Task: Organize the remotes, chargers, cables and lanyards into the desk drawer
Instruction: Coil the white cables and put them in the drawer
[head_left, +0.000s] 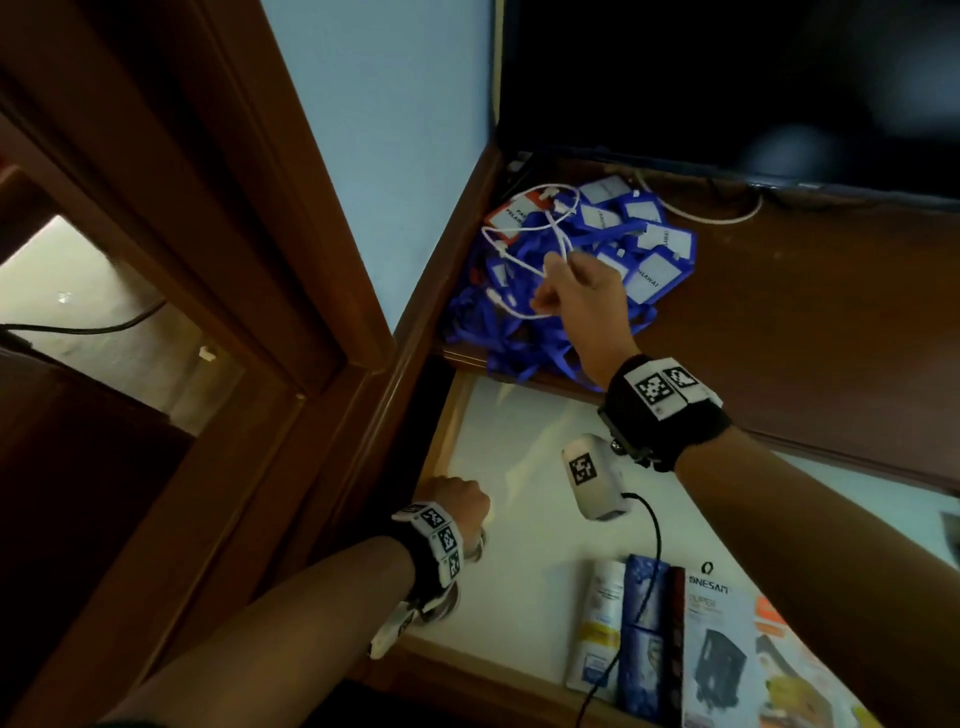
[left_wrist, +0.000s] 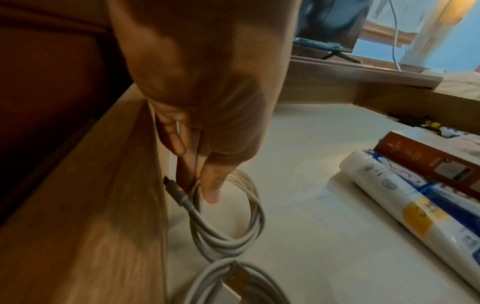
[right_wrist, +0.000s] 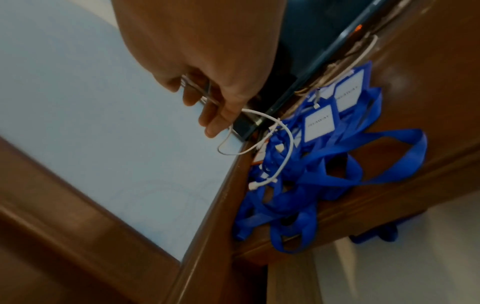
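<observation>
white cable (head_left: 524, 244) loops at eleven o'clock off the right hand (head_left: 582, 291), pinched above the lanyards (head_left: 571, 270); drawer (head_left: 519, 467) at six; left hand (left_wrist: 197, 115) grips a coiled cable (left_wrist: 228, 218) there.

Black wristbands (head_left: 670, 415) w/ white marker tags, white cam, black cable.

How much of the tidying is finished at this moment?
Done: little beyond a coiled grey cable that the left hand is placing in the drawer. In hand: the right hand lifts a thin white cable. Left: the blue lanyards on the desk.
</observation>
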